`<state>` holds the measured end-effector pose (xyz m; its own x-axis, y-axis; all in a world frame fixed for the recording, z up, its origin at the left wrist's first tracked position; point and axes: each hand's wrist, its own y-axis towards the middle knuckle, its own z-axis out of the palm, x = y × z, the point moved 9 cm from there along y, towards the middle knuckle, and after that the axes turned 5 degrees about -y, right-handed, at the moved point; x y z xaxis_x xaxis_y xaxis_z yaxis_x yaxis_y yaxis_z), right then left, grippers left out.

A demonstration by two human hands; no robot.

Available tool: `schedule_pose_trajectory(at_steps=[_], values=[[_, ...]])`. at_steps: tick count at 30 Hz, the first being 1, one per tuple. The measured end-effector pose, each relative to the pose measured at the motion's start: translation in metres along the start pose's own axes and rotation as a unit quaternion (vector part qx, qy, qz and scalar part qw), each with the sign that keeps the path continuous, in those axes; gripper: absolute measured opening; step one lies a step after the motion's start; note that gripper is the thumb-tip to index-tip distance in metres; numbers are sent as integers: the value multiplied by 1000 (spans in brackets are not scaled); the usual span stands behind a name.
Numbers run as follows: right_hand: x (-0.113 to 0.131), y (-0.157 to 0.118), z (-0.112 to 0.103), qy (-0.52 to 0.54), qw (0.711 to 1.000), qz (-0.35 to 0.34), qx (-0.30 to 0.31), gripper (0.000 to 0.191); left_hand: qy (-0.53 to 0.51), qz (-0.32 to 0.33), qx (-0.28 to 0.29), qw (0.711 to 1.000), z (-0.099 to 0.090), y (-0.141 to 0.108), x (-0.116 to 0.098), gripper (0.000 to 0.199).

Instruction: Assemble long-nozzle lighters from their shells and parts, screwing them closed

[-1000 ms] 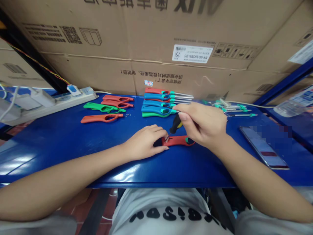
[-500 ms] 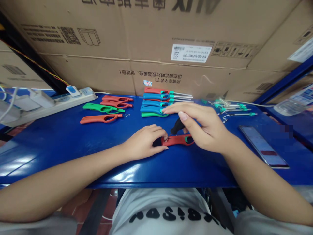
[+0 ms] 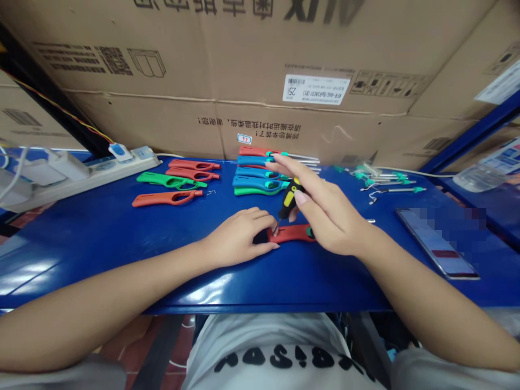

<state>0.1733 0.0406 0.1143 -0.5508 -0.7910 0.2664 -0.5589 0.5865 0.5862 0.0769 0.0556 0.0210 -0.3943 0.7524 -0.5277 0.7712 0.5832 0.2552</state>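
Note:
A red utility lighter (image 3: 293, 233) lies flat in front of me, its far end partly hidden by my right hand and its metal tip showing beyond. My left hand (image 3: 239, 236) is closed on the lighter's left end, thumb and fingers gripping it. My right hand (image 3: 335, 216) holds a screwdriver (image 3: 290, 200) with a black and yellow handle between thumb and fingers, fingertips stretched out past it. The screwdriver stands tilted, its thin shaft pointing down at the lighter's left end beside my left fingertips.
Behind my right hand lie several lighters with metal tubes (image 3: 254, 172). At left are several lighter handles without tubes (image 3: 166, 198). Loose tube parts with green ends (image 3: 379, 177) and a phone (image 3: 439, 244) lie to the right. A power strip (image 3: 85, 181) and cardboard boxes (image 3: 182, 119) border the blue table (image 3: 244, 292).
My right hand has shifted slightly left and its fingers have straightened. More of the screwdriver's handle, with its yellow part, now shows. My left hand and the red lighter have stayed put.

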Motion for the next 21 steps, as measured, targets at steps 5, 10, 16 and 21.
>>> schedule_pose_trajectory(at_steps=[5,10,16,21], values=[[0,0,-10,-51,997,-22,-59,42,14,4,-8,1000,-1,-1,-1,17],[1,0,-4,-23,999,-21,-44,48,5,-4,0,1000,1,0,1,17],[5,-1,-14,-80,992,-31,-94,32,10,2,-7,1000,-1,0,0,18],[2,3,-10,38,998,-17,-51,37,0,-7,4,1000,0,-1,1,16]])
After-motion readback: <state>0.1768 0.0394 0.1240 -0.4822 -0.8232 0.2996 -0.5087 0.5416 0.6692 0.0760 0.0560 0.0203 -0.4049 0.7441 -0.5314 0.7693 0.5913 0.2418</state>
